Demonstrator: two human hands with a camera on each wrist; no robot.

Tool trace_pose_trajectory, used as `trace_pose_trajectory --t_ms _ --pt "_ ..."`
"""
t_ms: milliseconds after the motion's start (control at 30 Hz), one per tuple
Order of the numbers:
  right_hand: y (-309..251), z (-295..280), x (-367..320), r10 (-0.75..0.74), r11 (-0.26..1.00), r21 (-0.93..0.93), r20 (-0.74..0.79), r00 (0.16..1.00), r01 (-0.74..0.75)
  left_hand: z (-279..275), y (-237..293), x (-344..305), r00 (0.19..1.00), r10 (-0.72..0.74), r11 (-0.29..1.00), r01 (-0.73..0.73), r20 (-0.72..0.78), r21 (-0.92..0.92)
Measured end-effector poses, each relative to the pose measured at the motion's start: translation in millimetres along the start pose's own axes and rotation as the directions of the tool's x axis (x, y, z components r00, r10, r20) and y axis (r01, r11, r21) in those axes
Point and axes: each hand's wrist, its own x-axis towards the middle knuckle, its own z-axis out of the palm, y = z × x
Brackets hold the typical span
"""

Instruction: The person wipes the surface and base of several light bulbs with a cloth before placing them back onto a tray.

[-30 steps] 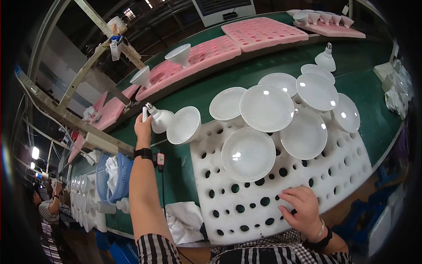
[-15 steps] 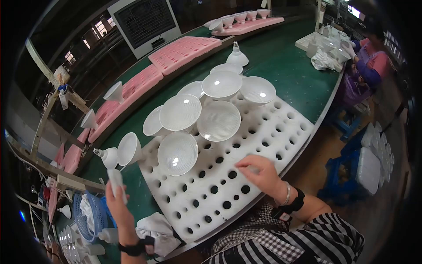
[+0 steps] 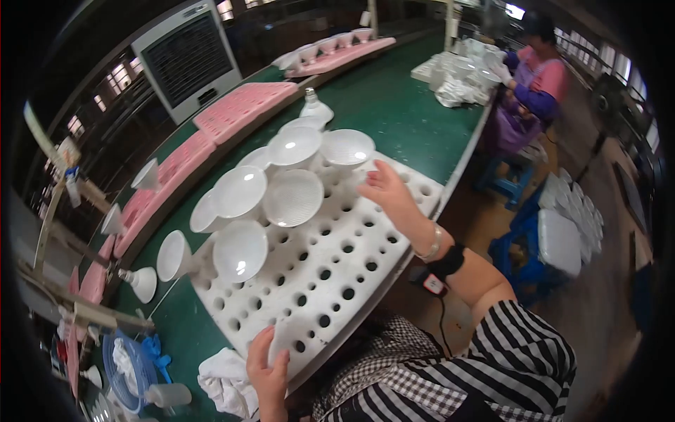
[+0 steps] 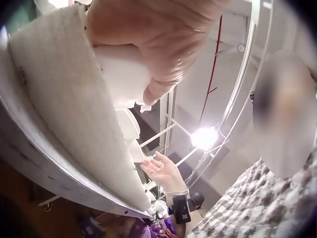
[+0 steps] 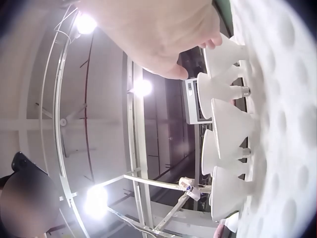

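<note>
White reflector bulbs stand lens up, bases down, in a white foam board (image 3: 337, 260) full of holes. My right hand (image 3: 397, 200) reaches over its right side, fingers just short of the rightmost bulb (image 3: 347, 146). In the right wrist view, these fingers overlap the rim of a bulb (image 5: 220, 57). At the board's front left edge, my left hand (image 3: 269, 369) pinches a white pad (image 4: 124, 72) between thumb and fingers. It has a ragged edge and looks like folded cloth; the fingers hide part of it.
Two bulbs lie left of the board, one (image 3: 143, 283) showing its screw base. A crumpled white cloth (image 3: 226, 383), blue basket (image 3: 116, 362) and white bottle (image 3: 169, 395) sit front left. Pink foam trays (image 3: 242, 105) line the back. Another person (image 3: 538, 77) works at far right.
The head view has swung right. My left hand has come from beside the left bulbs to the board's front edge, still holding the white pad. My right hand has moved forward toward the rightmost bulb.
</note>
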Motion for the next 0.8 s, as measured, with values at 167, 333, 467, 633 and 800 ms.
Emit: trace_pose_trajectory --t_ms 167,333,467,633,800 --pt "31 15 41 -0.098 0.946 -0.318 -0.078 0.992 0.069 -13 -43 -7 0.999 -0.041 0.999 0.041 -0.017 0.01" --pt "49 30 65 -0.158 0.923 -0.378 -0.224 0.962 0.064 -15 -94 -12 0.995 0.04 0.99 -0.026 -0.093 0.139" --pt "53 40 78 -0.16 0.86 -0.509 -0.225 0.961 0.024 -4 -63 -16 0.989 0.028 0.994 -0.012 -0.149 0.11" --pt "48 55 82 -0.123 0.82 -0.559 -0.384 0.915 -0.125 -2 -30 -14 0.986 0.09 0.975 -0.058 -0.141 0.215" --pt "44 53 78 -0.236 0.892 -0.451 -0.493 0.837 -0.014 0 -19 -12 0.991 0.09 0.946 -0.056 -0.094 0.319"
